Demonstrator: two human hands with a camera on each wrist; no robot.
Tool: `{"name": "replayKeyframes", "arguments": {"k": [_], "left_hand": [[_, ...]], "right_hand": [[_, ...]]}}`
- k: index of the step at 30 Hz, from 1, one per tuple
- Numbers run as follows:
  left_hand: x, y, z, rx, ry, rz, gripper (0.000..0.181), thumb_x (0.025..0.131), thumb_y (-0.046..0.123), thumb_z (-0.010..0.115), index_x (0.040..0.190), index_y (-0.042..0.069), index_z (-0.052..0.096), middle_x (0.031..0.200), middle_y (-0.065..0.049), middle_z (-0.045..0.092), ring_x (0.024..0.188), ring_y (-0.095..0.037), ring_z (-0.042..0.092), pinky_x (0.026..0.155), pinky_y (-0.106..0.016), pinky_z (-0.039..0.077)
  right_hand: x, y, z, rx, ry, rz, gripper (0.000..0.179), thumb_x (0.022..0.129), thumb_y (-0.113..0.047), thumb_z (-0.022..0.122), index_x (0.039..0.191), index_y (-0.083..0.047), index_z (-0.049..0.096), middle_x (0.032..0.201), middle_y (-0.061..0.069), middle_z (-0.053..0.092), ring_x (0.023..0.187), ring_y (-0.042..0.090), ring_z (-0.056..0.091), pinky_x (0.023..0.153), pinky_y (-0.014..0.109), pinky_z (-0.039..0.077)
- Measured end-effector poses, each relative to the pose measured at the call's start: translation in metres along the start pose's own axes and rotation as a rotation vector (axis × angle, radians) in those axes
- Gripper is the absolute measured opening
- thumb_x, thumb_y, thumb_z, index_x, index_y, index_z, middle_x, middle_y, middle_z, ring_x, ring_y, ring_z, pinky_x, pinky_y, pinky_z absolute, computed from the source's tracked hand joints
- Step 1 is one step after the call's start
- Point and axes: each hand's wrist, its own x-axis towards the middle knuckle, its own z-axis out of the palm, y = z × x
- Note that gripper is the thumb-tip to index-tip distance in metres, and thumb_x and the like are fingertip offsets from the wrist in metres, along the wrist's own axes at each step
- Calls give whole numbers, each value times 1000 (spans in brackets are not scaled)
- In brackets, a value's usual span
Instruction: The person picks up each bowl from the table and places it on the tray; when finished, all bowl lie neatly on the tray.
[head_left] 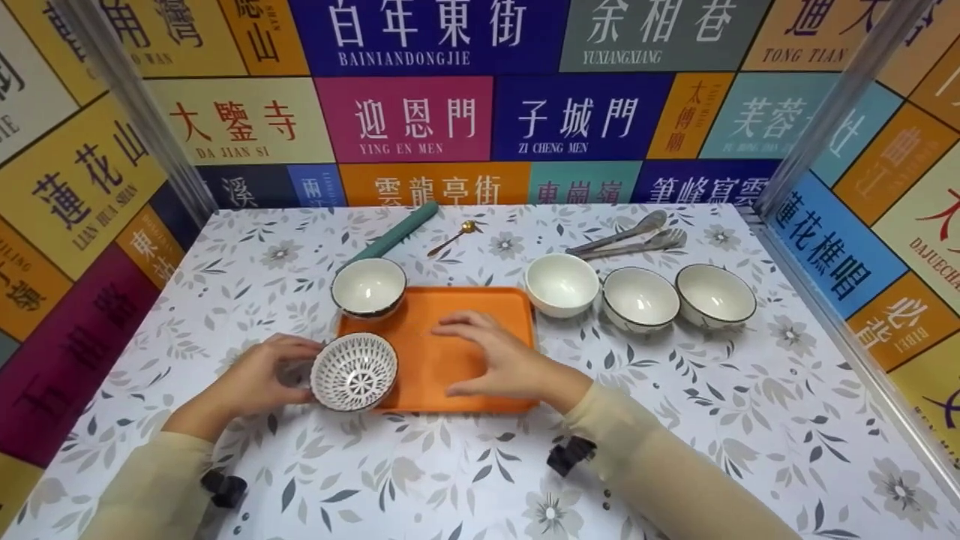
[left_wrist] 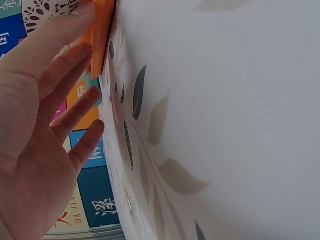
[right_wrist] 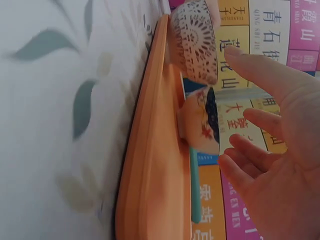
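A: Nearest are two pale sleeves, the right sleeve [head_left: 667, 465] reaching in from the lower right and the left sleeve [head_left: 150, 480] from the lower left. What are the hands doing?

B: The left hand [head_left: 259, 379] is beside the patterned bowl [head_left: 354, 372], thumb and fingers spread apart at its left side. Whether the tips touch it, I can't tell.

A: And the right hand [head_left: 502, 360]?

B: Over the orange tray [head_left: 420, 375], holding nothing. Its thumb stands well away from the fingers.

A: Where exactly is that patterned bowl?

B: At the tray's front left corner, mouth up, partly past the left edge as seen from the head. Just behind it, at the back left corner, is a plain white bowl [head_left: 369, 286]; the right wrist view shows a red flower on its side.

A: Any more bowls?

B: Three in a row off the tray's right end: a near bowl [head_left: 562, 285], a middle bowl [head_left: 640, 298] and a far bowl [head_left: 715, 295].

A: And at the back of the table?

B: A green case [head_left: 401, 230] lies slanted behind the plain bowl, then a small gold spoon [head_left: 454, 236]. Farther right, a grey spoon [head_left: 634, 227] and a fork [head_left: 660, 241] lie together on the flowered tablecloth [head_left: 300, 480].
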Motion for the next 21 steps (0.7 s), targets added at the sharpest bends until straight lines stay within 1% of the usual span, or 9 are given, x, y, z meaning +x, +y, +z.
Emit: {"name": "replayKeyframes", "arguments": {"k": [5, 8, 14, 21], "left_hand": [[0, -1, -1, -9, -2, -1, 57, 69, 17, 93, 122, 6, 74, 133, -10, 69, 128, -38, 59, 112, -64, 43], [1, -1, -1, -11, -4, 4, 56, 69, 17, 93, 121, 6, 75, 132, -10, 70, 128, -37, 59, 113, -63, 43], [1, 0, -1, -3, -2, 12, 56, 69, 17, 93, 121, 7, 75, 131, -9, 70, 126, -37, 60, 112, -63, 43], [2, 2, -2, -1, -3, 11, 53, 68, 15, 92, 118, 7, 76, 129, -8, 71, 125, -36, 60, 112, -63, 43]], "right_hand": [[-14, 15, -19, -20, 73, 7, 73, 82, -32, 88, 147, -20, 57, 154, 2, 49, 145, 22, 42, 124, 51, 34], [-23, 25, -32, -33, 125, 12, 70, 81, -28, 88, 144, -17, 60, 152, 1, 51, 145, 24, 43, 124, 52, 34], [-38, 38, -61, -74, 216, 24, 67, 80, -22, 90, 141, -12, 63, 150, 11, 53, 142, 31, 46, 124, 53, 34], [-49, 53, -90, -96, 294, 34, 68, 78, -21, 92, 139, -8, 64, 146, 14, 55, 141, 32, 47, 123, 51, 34]]}}
